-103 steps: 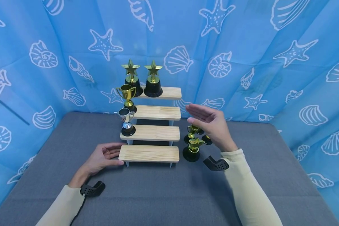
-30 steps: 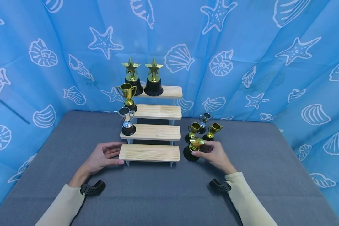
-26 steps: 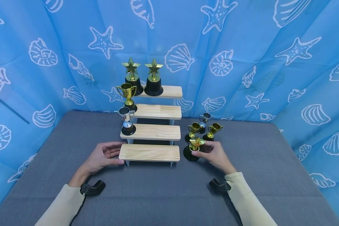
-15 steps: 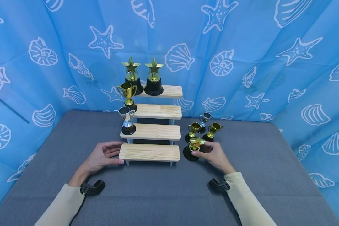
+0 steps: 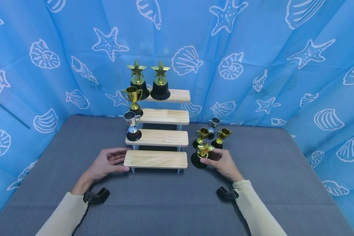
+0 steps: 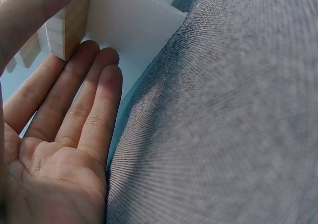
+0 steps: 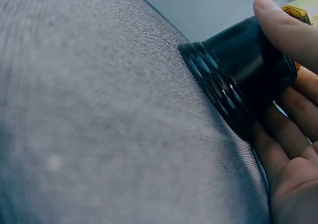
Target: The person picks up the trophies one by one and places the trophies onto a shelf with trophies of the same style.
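The front star trophy (image 5: 204,150) is gold and black, tablecloth (image 5: 165,203) grey — curtain (image 5: 177,32) blue with white seashells (image 5: 186,61).

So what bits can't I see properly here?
Head view: left star trophy's base, partly hidden by the gold cup in front.
Head view: silver table cup's foot, partly hidden by a gold table cup.
Right wrist view: held trophy's golden top, cut off by the right edge, partly behind the right hand.
Left wrist view: far shelves, blurry and partly behind the left hand.
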`<state>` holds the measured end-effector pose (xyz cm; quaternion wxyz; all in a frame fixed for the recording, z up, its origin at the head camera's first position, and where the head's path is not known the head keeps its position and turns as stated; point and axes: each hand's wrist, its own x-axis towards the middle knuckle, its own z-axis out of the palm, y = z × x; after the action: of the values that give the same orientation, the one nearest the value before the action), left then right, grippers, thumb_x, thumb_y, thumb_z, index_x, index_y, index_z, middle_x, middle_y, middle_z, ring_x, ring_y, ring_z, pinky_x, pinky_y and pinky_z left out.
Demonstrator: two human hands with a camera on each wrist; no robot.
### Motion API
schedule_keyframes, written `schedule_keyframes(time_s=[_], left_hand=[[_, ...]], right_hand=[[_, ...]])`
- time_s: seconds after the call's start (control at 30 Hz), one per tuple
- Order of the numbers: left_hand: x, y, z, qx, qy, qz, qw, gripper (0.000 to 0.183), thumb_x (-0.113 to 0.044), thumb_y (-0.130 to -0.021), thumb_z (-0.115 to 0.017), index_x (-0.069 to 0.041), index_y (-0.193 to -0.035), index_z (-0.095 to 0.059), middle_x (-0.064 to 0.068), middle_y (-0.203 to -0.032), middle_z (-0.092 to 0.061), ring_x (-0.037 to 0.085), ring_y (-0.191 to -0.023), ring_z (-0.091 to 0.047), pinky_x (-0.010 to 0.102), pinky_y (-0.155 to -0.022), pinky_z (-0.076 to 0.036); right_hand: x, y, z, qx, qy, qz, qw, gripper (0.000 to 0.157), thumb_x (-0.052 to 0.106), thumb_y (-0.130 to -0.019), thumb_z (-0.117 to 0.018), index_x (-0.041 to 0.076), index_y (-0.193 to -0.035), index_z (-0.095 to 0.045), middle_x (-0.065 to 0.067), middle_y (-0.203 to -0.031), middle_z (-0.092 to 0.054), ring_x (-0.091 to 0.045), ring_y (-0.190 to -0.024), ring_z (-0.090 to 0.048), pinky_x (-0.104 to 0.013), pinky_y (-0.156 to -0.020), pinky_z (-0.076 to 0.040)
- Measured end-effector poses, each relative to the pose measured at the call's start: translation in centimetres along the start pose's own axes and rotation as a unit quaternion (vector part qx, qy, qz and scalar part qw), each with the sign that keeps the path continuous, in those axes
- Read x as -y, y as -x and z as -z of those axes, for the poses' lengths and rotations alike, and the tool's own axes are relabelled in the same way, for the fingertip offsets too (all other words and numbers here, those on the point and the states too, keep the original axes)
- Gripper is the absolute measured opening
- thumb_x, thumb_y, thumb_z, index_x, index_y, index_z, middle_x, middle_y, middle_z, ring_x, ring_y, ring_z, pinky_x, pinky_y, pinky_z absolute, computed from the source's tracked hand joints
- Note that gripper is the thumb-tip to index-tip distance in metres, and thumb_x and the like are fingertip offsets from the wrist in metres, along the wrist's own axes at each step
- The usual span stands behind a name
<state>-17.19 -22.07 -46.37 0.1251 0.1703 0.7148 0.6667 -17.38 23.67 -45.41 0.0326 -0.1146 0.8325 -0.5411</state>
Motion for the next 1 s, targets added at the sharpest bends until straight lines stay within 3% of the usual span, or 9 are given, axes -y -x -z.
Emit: schedule_keyframes(time_s=[0.3,1.0], left_hand=[[-0.20,0.02,-0.07,-0.002,0.001,0.004,1.0000,0.074,0.006,-0.079,-0.082,0.014,-0.142,-0.045,0.034,-0.142,-0.049,0.011,-0.116,-0.065,0.028,-0.101,-0.054],[-0.15,0.05,-0.13,0.000,0.003,-0.002,1.0000,0.073,0.006,-0.079,-0.082,0.014,-0.142,-0.045,0.033,-0.141,-0.051,0.012,-0.116,-0.065,0.029,-0.101,-0.054]], right_hand=[[-0.09,-0.12,0.07,0.002,-0.003,-0.001,1.000,0.040,0.010,-0.087,-0.082,-0.005,-0.121,-0.069,-0.019,-0.116,-0.071,-0.022,-0.100,-0.066,-0.021,-0.080,-0.058],[0.10,0.05,-0.04,-0.009,0.011,0.004,1.000,0.038,0.013,-0.087,-0.082,-0.004,-0.119,-0.071,-0.017,-0.114,-0.072,-0.023,-0.101,-0.068,-0.021,-0.084,-0.058]])
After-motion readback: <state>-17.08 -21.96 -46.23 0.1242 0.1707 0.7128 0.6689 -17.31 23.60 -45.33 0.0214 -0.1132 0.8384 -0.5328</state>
